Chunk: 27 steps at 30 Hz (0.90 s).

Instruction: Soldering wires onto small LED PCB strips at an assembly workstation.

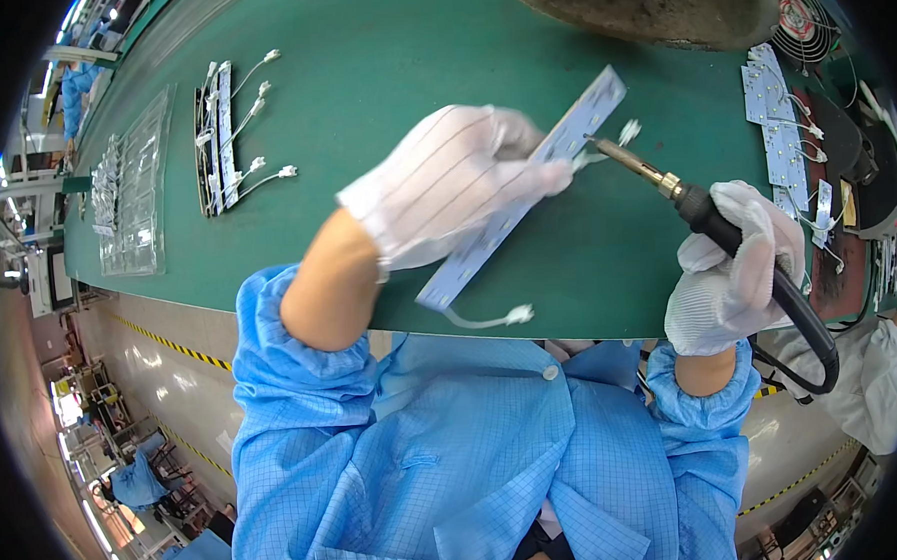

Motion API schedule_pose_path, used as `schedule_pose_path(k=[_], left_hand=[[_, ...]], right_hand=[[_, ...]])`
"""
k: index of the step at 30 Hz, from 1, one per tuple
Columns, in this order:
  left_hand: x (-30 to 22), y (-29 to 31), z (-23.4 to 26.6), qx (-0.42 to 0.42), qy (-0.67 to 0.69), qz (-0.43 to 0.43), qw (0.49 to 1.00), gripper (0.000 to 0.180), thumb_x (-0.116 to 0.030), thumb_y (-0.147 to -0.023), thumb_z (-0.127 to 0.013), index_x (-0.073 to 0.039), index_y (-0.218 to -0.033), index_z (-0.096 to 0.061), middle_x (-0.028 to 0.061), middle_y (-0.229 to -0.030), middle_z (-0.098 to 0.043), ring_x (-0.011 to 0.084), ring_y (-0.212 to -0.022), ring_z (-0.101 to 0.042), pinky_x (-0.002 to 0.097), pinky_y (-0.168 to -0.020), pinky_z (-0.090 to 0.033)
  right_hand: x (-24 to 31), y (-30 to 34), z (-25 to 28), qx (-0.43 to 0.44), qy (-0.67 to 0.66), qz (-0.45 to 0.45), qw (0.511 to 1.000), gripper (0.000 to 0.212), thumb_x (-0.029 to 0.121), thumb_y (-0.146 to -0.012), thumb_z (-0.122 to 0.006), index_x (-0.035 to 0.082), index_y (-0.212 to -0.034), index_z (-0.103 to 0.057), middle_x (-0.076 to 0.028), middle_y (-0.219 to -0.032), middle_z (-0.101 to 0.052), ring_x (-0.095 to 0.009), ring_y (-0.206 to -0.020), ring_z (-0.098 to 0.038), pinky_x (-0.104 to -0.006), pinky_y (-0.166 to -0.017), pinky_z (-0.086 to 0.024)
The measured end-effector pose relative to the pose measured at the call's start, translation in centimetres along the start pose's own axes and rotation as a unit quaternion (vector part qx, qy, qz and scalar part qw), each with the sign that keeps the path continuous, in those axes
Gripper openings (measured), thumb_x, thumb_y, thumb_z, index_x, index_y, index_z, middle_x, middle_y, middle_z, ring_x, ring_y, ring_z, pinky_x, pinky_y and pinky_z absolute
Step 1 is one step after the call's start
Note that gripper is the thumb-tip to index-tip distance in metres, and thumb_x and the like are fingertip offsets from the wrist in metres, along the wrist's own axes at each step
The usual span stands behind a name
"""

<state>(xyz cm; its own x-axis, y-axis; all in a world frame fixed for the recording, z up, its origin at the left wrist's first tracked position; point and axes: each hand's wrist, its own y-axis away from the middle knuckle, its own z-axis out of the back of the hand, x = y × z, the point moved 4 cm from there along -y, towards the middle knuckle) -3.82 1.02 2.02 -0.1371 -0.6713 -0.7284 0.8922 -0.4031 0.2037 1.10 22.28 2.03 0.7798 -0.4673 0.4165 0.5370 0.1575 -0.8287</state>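
My left hand [454, 185], in a white striped glove, is closed around the middle of a long white LED strip board [487, 243]. The board slants from lower left to upper right above the green table. A short white wire with a connector [518, 315] hangs from its lower end, and another white connector [629, 131] shows near its upper half. Gloved too, my right hand [733, 263] grips the black handle of a soldering iron [701, 209]. The iron's tip meets or nearly meets the board beside my left fingertips; exact contact cannot be made out.
Several LED boards with wires [224, 140] lie at the left on the green table [359, 64], beside a clear plastic tray [139, 193]. More boards [777, 116] are stacked at the right. A dark lamp-like hood [647, 6] and a round fan grille [800, 16] stand at the far right.
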Motion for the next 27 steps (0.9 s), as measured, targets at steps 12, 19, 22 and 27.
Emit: schedule_pose_path(k=[12, 19, 22, 27], left_hand=[[0.2, -0.6, 1.8, -0.294, -0.223, -0.058, 0.928, 0.039, -0.038, -0.082, -0.060, 0.000, -0.089, -0.065, 0.0181, -0.080, -0.062, 0.0333, -0.080, -0.060, 0.0400, -0.072, -0.048], [-0.2, -4.4, -1.1, -0.163, -0.191, -0.041, 0.967, 0.038, -0.027, -0.078, -0.065, 0.006, -0.097, -0.060, 0.0216, -0.079, -0.061, 0.0363, -0.080, -0.061, 0.0396, -0.073, -0.049], [-0.3, -3.3, -0.9, -0.098, -0.085, -0.061, 0.990, 0.039, -0.026, -0.079, -0.063, 0.007, -0.098, -0.059, 0.0227, -0.080, -0.061, 0.0373, -0.079, -0.061, 0.0394, -0.073, -0.049], [0.5, -1.3, -1.3, -0.141, 0.112, -0.094, 0.979, 0.040, -0.028, -0.082, -0.060, 0.001, -0.109, -0.055, 0.0207, -0.077, -0.060, 0.0351, -0.074, -0.058, 0.0394, -0.068, -0.046]], right_hand=[[-0.2, 0.5, 0.4, -0.057, 0.093, -0.042, 0.993, 0.017, 0.007, -0.090, -0.049, -0.004, -0.102, -0.054, -0.015, -0.095, -0.058, -0.019, -0.077, -0.061, -0.0291, -0.065, -0.053], [1.2, -0.8, -0.1, -0.008, 0.301, 0.117, 0.946, 0.040, 0.000, -0.082, -0.059, 0.001, -0.117, -0.038, -0.016, -0.094, -0.056, -0.022, -0.075, -0.060, -0.0268, -0.058, -0.054], [1.2, -0.5, 0.0, -0.003, 0.291, 0.090, 0.952, 0.041, 0.000, -0.082, -0.059, 0.001, -0.117, -0.038, -0.015, -0.094, -0.055, -0.022, -0.074, -0.059, -0.0266, -0.058, -0.054], [1.1, -0.7, -0.7, -0.023, 0.213, 0.068, 0.974, 0.028, -0.004, -0.089, -0.040, 0.001, -0.115, -0.043, -0.014, -0.092, -0.055, -0.019, -0.077, -0.056, -0.0282, -0.064, -0.052]])
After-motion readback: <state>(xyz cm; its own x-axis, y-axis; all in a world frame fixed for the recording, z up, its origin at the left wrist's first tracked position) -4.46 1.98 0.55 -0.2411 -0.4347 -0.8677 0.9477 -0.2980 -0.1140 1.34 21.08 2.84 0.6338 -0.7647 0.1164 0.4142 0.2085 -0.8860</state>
